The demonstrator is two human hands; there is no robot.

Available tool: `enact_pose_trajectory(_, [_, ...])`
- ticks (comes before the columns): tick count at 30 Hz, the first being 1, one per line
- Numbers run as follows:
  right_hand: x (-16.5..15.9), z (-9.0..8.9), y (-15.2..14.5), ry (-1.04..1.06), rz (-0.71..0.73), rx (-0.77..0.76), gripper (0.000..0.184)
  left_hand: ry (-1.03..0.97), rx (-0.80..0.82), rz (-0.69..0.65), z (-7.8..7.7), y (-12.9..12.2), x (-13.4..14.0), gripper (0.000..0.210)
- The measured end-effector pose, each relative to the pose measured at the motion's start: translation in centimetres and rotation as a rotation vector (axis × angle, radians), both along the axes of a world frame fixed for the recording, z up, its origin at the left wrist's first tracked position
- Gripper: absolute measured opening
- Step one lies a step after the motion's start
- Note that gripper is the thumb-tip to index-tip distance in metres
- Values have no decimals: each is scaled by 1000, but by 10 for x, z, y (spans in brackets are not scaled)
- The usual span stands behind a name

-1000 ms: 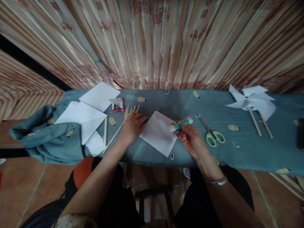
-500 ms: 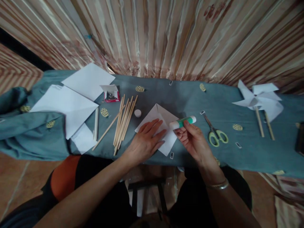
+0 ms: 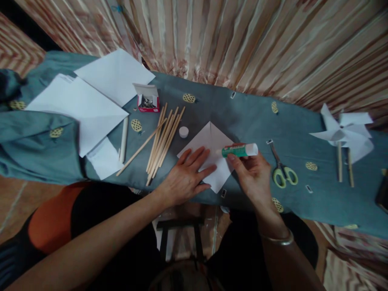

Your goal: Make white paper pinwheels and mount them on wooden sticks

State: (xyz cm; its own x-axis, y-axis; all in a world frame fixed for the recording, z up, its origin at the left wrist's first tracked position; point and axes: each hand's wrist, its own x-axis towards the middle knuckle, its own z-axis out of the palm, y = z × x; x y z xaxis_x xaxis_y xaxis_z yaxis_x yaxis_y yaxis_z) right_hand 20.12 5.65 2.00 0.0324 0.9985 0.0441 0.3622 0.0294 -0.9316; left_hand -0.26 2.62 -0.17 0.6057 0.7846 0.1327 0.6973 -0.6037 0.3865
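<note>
A square of white paper (image 3: 209, 135) with a slit or crease at its far corner lies diamond-wise before me. My left hand (image 3: 189, 176) rests flat on its left side, fingers spread. In my right hand (image 3: 253, 171) is a green and white glue stick (image 3: 241, 150), held almost level with its tip over the middle of the paper. Whether the tip touches the sheet I cannot tell. The white glue stick cap (image 3: 183, 131) stands on the cloth just left of the paper.
Several wooden sticks (image 3: 165, 141) lie to the left, below a red box of small metal pins (image 3: 148, 103). Farther left are white paper sheets (image 3: 97, 109). Green-handled scissors (image 3: 283, 171) lie to the right, and paper pinwheels (image 3: 342, 131) on sticks beyond them.
My right hand has turned the glue stick and brought its tip down over the middle of the paper. The left hand stays on the sheet. The camera view has shifted slightly.
</note>
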Motion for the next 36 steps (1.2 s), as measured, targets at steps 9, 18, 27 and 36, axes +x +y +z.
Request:
enact_pose_trajectory(9, [-4, 2, 3, -161, 38, 57, 23, 4, -17, 27, 6, -1, 3, 55])
enact_pose_trajectory(18, [-4, -2, 7, -264, 41, 69, 27, 8, -8, 38, 5, -1, 4, 57])
enact_pose_trajectory(27, [-8, 1, 8, -378, 49, 100, 29, 14, -17, 36, 7, -2, 4, 57])
enact_pose_trajectory(36, [-14, 4, 7, -435, 63, 129, 30, 14, -24, 35, 8, -1, 4, 58])
